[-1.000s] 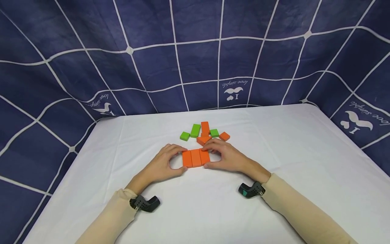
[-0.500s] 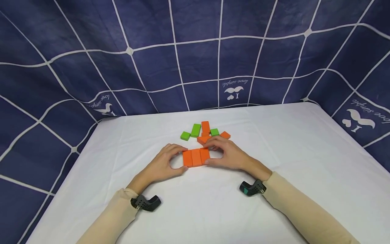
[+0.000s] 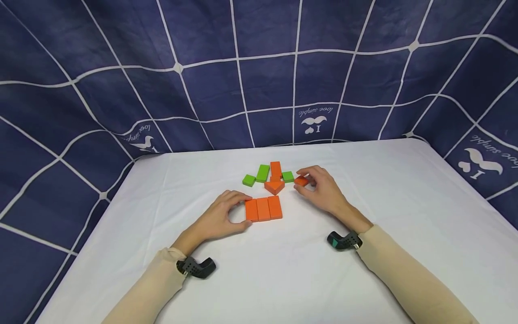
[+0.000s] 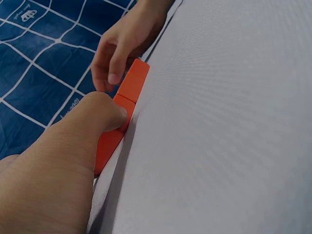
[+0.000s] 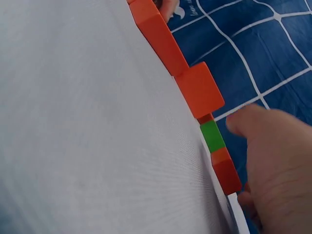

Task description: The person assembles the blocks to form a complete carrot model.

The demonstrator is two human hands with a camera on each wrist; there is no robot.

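Observation:
Three orange rectangular blocks [image 3: 263, 209] lie side by side in a row on the white cloth. My left hand [image 3: 220, 217] pinches the leftmost block [image 3: 251, 211] between thumb and forefinger at its two ends. In the left wrist view the left thumb [image 4: 114, 117] presses on an orange side face. Farther back on the right, my right hand [image 3: 322, 190] reaches around a small orange block [image 3: 301, 181], fingers behind it and thumb in front. The right wrist view shows the right thumb [image 5: 243, 122] apart from that block; contact of the other fingers is mostly hidden.
Behind the row stand an orange triangular block [image 3: 274, 187] and an upright-pointing orange block [image 3: 275, 168]. Green blocks [image 3: 262, 173], [image 3: 248, 180] lie to their left, and a small green block [image 3: 288, 177] to the right. A blue checked curtain [image 3: 267, 81] hangs behind the table.
My right hand has left the rightmost block of the row and moved back and right to the small orange block. The left hand keeps its place.

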